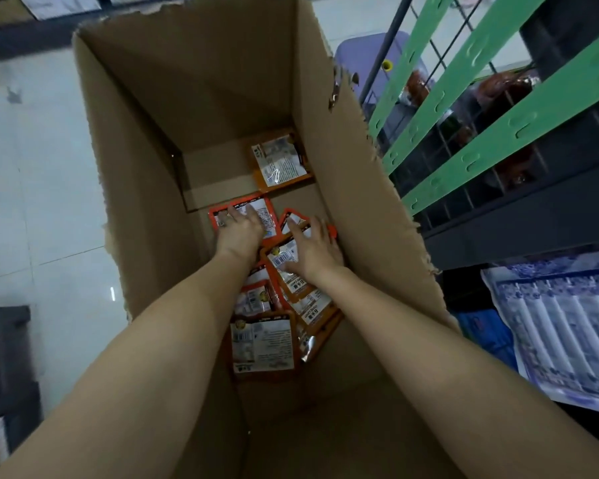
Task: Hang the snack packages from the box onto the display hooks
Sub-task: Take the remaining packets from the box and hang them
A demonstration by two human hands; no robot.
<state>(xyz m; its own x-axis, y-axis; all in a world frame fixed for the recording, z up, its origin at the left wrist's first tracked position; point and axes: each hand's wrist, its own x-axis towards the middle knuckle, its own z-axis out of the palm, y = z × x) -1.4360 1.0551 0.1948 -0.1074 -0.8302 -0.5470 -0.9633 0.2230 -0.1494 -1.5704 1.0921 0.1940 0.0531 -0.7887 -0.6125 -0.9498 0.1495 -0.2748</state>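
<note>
A tall open cardboard box [146, 140] stands on the floor, and both my arms reach down to its bottom. Several orange snack packages with white labels lie there, mostly label side up. My left hand [240, 227] lies flat with straight fingers on an orange-red package [270, 212] near the left wall. My right hand [312, 248] rests spread over another package [284, 261] beside the right wall. One package [279, 162] lies alone at the far end, and a larger one [261, 344] lies nearest me.
A green slotted display rack [478, 108] with dark wire grid stands right of the box; dark red snack bags [505, 86] hang behind it. A blue-and-white printed bag [564, 323] lies at lower right. Pale tiled floor [32, 188] spreads to the left.
</note>
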